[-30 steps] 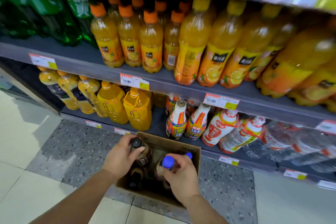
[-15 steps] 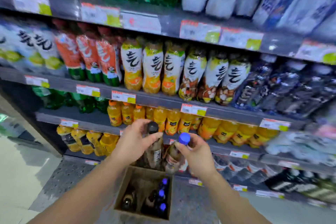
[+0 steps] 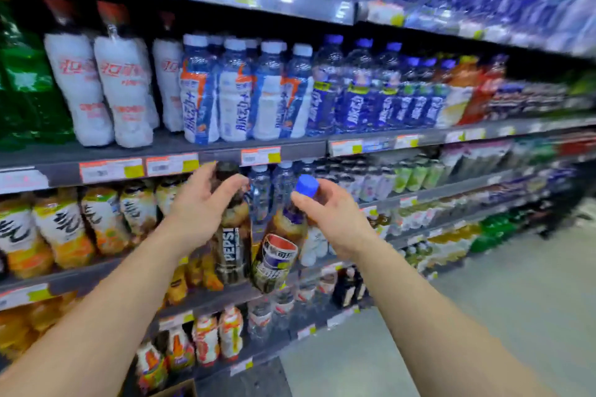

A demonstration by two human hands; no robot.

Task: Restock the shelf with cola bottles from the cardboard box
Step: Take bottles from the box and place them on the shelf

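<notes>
Cola fills both hands: a dark plastic bottle with a black cap and a black label reading PEPSI [image 3: 233, 235] hangs upright from the left hand [image 3: 196, 208], whose fingers wrap its neck just under the cap. Beside it, almost touching at the lower body, a second dark cola bottle with a bright blue cap and a red, white and blue label [image 3: 277, 251] is gripped at the neck by the right hand [image 3: 335, 219], and it tilts so that its base swings toward the left. Both bottles are raised in front of the grey metal shelving [image 3: 180, 147], level with the row of clear water bottles [image 3: 259, 190] that sits under a strip of orange and yellow price tags [image 3: 260, 155]. Above that edge stand white-sleeved bottles with red caps [image 3: 124, 90] and blue-and-white sports drink bottles [image 3: 232, 97]. To the left are orange juice bottles with white labels [image 3: 61, 226]. At the bottom edge a brown cardboard corner [image 3: 180, 389] shows, probably the box, though too little of it is visible to be sure. Motion blur softens the upper shelves.
</notes>
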